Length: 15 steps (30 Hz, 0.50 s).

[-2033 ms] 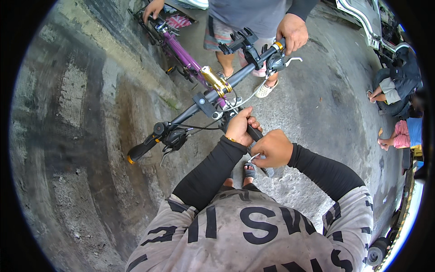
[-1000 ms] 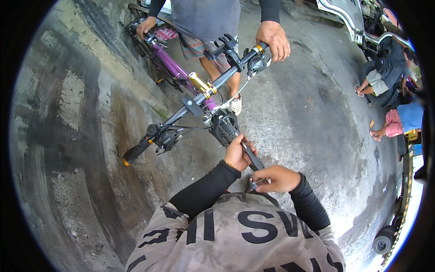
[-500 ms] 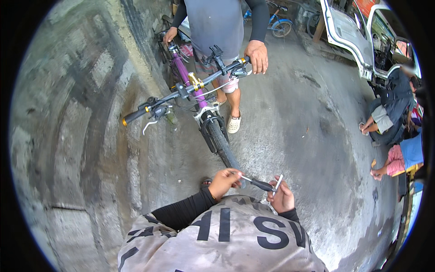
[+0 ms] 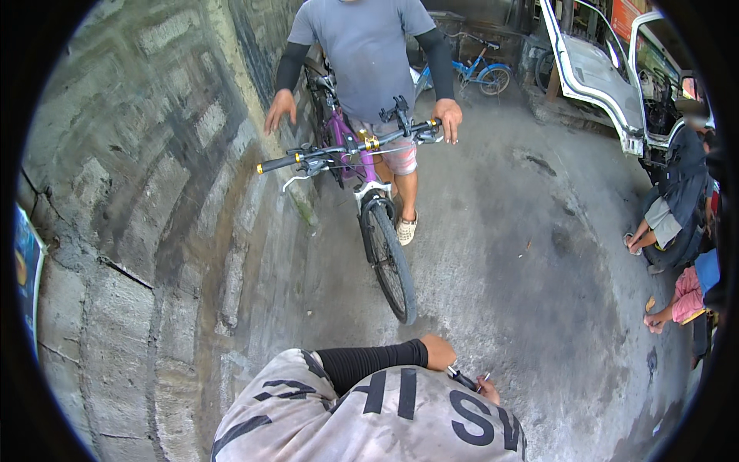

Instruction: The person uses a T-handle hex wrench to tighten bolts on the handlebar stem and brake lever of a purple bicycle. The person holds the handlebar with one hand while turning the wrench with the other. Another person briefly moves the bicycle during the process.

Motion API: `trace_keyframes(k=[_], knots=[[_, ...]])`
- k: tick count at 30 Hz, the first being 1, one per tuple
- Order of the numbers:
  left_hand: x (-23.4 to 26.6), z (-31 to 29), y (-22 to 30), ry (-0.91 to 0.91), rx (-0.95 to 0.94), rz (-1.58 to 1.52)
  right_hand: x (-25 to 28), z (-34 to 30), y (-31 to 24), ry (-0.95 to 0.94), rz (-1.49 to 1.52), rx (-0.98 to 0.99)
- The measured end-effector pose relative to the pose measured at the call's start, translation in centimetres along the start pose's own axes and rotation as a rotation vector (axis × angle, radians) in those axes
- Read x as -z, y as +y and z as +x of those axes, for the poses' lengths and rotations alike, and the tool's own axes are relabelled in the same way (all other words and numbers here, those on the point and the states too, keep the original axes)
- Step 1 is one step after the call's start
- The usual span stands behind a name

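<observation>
Close to my shirt front, my left hand (image 4: 439,352) is curled, its fingers mostly hidden behind its back. A slim dark-handled tool with a thin pale shaft (image 4: 463,379) runs from it to my right hand (image 4: 489,391). My right fingers are closed about the tool's other end, where a short whitish stick pokes out; whether the two are joined I cannot tell. Ahead stands a purple bicycle (image 4: 368,164), its front wheel (image 4: 399,258) towards me, apart from my hands. A person in a grey shirt (image 4: 360,58) stands behind its handlebar (image 4: 346,150), one hand at the right grip.
A block wall (image 4: 177,146) rises along the left. At the back right are a blue bicycle (image 4: 479,75) and a white vehicle door (image 4: 596,73) hanging open. Several people sit at the far right, one in dark clothes (image 4: 681,177). Concrete floor (image 4: 500,254) stretches between.
My view has tilted up, and my hands appear lower and nearer my body with the tool. The other person's hand at the left has come off the bicycle and hangs beside the wall.
</observation>
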<state>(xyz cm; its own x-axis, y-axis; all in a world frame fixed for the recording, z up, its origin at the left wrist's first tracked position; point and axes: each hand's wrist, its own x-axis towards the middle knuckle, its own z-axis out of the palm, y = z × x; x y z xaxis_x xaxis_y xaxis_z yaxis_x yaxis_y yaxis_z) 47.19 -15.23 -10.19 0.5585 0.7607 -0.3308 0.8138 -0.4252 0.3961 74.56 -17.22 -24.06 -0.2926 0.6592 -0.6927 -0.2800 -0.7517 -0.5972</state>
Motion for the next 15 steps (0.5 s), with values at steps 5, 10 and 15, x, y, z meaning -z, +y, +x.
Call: trace_keyframes(k=[5, 10, 15], knots=[[-7.6, -2.1, -3.8, -0.088, -0.2, -0.509, 0.1, 3.2, 2.2, 0.013, -0.611, 0.056], [-23.0, -13.5, -10.7, 0.003, 0.595, -0.513, 7.2, 10.0, 5.1, -0.266, -1.421, 0.258], [-33.6, -33.3, -7.2, 0.367, 1.139, -0.814, 5.4, 10.8, 7.1, 0.23, -1.936, 0.374]])
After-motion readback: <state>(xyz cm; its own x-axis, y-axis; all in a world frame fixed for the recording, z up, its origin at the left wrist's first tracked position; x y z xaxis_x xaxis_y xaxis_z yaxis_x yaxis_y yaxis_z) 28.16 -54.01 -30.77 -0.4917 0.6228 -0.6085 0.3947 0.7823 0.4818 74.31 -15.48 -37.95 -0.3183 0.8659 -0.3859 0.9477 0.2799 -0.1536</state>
